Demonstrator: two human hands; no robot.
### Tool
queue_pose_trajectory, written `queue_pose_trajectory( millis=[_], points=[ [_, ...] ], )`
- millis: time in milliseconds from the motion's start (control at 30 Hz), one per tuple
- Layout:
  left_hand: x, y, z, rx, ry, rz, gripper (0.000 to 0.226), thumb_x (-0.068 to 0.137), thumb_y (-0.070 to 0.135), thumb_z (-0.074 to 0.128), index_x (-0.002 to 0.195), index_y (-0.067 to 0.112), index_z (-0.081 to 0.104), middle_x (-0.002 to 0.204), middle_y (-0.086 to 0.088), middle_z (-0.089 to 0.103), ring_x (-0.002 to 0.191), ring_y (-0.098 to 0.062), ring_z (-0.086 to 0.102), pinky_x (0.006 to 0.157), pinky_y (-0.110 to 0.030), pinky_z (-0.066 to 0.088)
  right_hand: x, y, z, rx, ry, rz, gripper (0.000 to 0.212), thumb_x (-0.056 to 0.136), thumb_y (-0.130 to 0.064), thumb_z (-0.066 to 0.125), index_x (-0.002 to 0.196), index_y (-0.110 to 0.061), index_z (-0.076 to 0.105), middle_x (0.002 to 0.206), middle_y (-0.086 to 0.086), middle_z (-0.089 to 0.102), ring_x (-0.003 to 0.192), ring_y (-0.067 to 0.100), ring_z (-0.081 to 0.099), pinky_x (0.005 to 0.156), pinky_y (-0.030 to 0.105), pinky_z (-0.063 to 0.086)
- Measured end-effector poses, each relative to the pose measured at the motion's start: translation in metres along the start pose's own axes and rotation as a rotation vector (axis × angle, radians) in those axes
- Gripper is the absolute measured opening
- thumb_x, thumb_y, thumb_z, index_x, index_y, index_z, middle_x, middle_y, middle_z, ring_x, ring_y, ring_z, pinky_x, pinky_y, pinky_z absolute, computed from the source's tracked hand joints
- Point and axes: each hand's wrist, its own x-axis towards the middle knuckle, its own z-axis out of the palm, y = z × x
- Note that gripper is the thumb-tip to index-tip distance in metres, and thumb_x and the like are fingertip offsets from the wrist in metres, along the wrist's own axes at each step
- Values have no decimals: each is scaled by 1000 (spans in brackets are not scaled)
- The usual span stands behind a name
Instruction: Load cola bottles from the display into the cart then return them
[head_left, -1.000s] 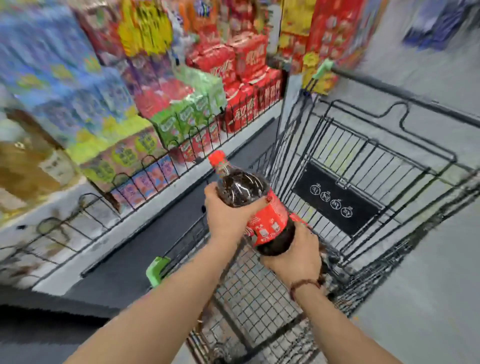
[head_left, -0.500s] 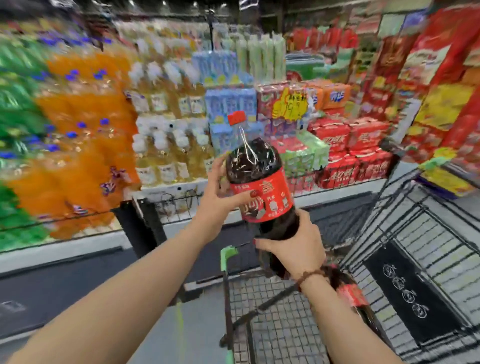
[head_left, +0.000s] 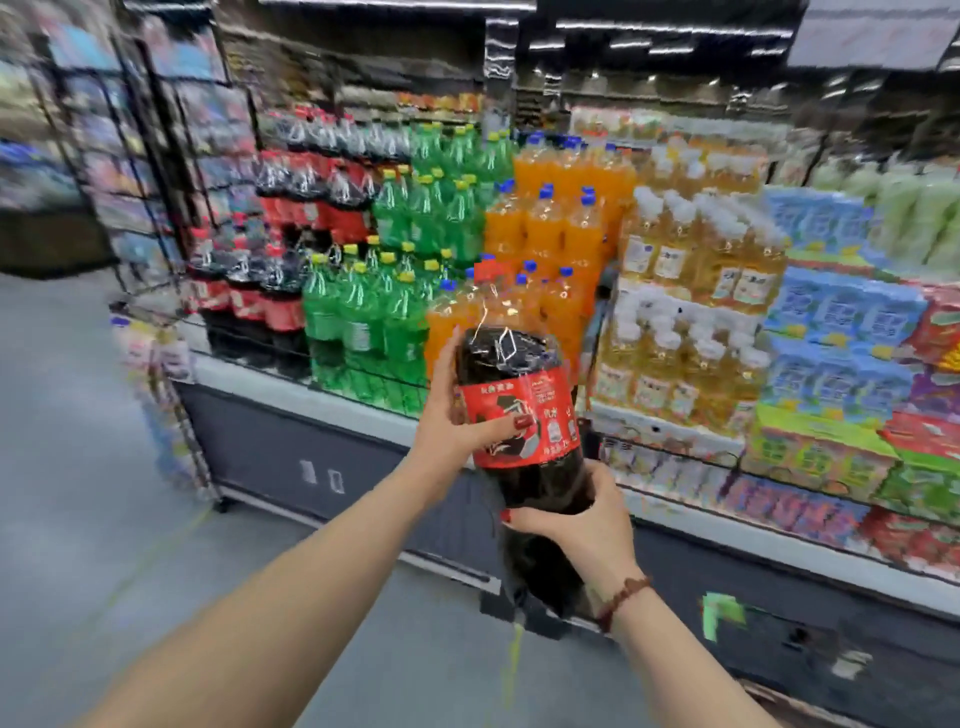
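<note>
The display (head_left: 270, 387) carries, from the left, shelved cola bottles (head_left: 244, 296), green bottles (head_left: 363, 312), orange bottles (head_left: 550, 228) and pale yellow bottles (head_left: 691, 249). In front of the orange rows, the left hand (head_left: 449, 421) wraps the held cola bottle (head_left: 519, 415) at its red label, and the right hand (head_left: 576, 525) curls round its lower body. Its long axis is near upright, red cap on top.

The cola bottle (head_left: 522, 415) is large and dark, with a red label and a red cap. It is held nearly upright in the air, the left hand (head_left: 451, 427) gripping its label and the right hand (head_left: 577, 526) its lower body. Stocked cola bottles (head_left: 280, 306) stand in rows at the display's left end.
</note>
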Motion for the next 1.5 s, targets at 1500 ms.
queue_pose_trajectory(
  millis=[1500],
  points=[
    [295, 58, -702, 239, 641, -156, 87, 68, -4, 81, 135, 28, 36, 117, -4, 64, 93, -13, 69, 68, -25, 57, 334, -158, 737, 324, -714, -21, 67, 44, 1, 90, 102, -13, 60, 93, 6, 74, 86, 22, 71, 75, 38, 57]
  ],
)
